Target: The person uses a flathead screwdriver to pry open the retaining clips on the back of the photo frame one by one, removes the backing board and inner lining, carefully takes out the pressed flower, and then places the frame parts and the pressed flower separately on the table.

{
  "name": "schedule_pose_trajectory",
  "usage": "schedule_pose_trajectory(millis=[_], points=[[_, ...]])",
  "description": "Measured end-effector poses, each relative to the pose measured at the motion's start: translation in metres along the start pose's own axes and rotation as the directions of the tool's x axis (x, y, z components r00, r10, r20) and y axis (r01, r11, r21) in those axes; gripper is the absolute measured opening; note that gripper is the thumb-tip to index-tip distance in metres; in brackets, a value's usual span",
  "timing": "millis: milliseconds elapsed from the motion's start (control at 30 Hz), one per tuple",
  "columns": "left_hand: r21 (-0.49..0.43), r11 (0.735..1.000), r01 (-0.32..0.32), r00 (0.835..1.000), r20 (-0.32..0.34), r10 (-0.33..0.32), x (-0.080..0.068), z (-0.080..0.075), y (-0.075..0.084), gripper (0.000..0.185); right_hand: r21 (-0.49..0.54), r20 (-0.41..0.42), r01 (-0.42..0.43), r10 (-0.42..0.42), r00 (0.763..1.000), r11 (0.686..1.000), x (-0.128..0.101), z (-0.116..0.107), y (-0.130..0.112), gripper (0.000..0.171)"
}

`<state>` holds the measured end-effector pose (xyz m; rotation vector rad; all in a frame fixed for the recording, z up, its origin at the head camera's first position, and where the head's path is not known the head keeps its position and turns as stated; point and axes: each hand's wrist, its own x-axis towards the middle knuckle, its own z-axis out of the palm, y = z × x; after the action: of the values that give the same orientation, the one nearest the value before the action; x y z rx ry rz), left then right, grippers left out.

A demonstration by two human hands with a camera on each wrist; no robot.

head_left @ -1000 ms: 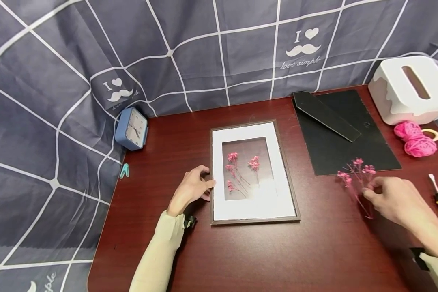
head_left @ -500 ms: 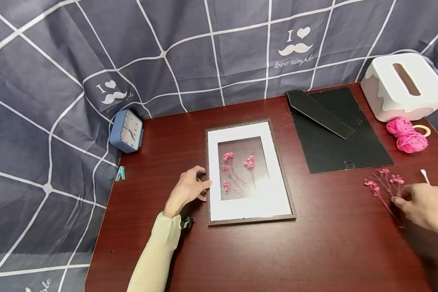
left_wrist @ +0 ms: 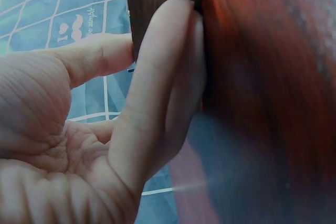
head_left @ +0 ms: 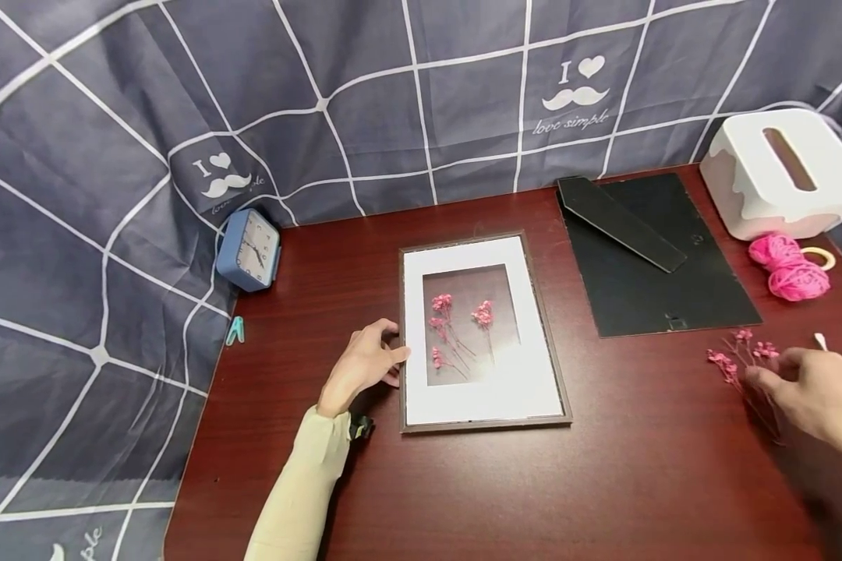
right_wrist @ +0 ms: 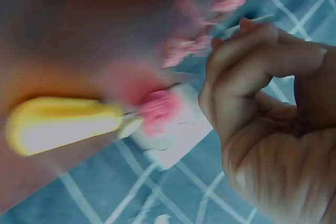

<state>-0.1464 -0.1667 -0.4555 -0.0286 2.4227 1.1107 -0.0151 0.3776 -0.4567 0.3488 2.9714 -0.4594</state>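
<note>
A: The left hand [head_left: 363,365] sat at the left edge of the picture frame [head_left: 551,366], fingers curled against its dark wooden rim. The left wrist view backed that up: a fingertip and the thumb pressed on the frame's edge, the palm off the table [head_left: 463,499].

B: And the frame itself lay flat in the middle of that dark red table, white mat inside it, 3 small pink flower sprigs [head_left: 456,331] resting in the opening.

A: Over on the right, the right hand [head_left: 814,393] hovered low at the table's right side, fingers bent. It pinched the stems of a loose pink dried flower bunch [head_left: 740,360], the blooms pointing away toward the black backing board [head_left: 702,288].

B: The right wrist view was badly blurred, but it showed curled fingers with a thin stem at the fingertips, and a yellow-handled tool [right_wrist: 63,124] just beside.

A: That bunch lay well apart from the frame, near the board's front edge.

B: Round the edges: a blue alarm clock [head_left: 249,249] stood at the back left against the grey checked cloth [head_left: 112,156], a small teal clip [head_left: 235,331] lay near it.

A: A white tissue box [head_left: 786,175] stood back right, with pink yarn [head_left: 789,269] and a roll of tape [head_left: 821,257] just in front.
</note>
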Motion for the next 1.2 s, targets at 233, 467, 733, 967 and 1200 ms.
schedule_pose_trajectory(millis=[233,467,733,967,1200], points=[[0.003,1.000,-0.002,1.000,0.013,0.002,-0.001,-0.001,0.002,0.053,0.116,-0.103,0.214,-0.203,0.974,0.970,0.008,-0.005,-0.085,0.022],[0.012,1.000,0.000,1.000,0.012,0.000,0.000,-0.002,0.000,0.053,0.176,-0.019,0.446,-0.450,0.893,0.878,0.021,0.016,-0.180,0.015],[0.011,1.000,0.007,1.000,0.013,-0.007,-0.001,-0.004,0.002,0.053,0.251,0.123,0.479,-0.519,0.846,0.841,0.045,0.041,-0.247,0.013],[0.012,1.000,-0.004,1.000,0.008,0.003,0.001,-0.003,0.003,0.051,0.289,0.195,0.450,-0.512,0.836,0.845,0.058,0.055,-0.269,0.038],[0.008,1.000,0.004,1.000,0.004,-0.004,0.000,-0.002,0.002,0.050,0.285,0.249,0.405,-0.475,0.844,0.869,0.074,0.081,-0.272,0.056]])
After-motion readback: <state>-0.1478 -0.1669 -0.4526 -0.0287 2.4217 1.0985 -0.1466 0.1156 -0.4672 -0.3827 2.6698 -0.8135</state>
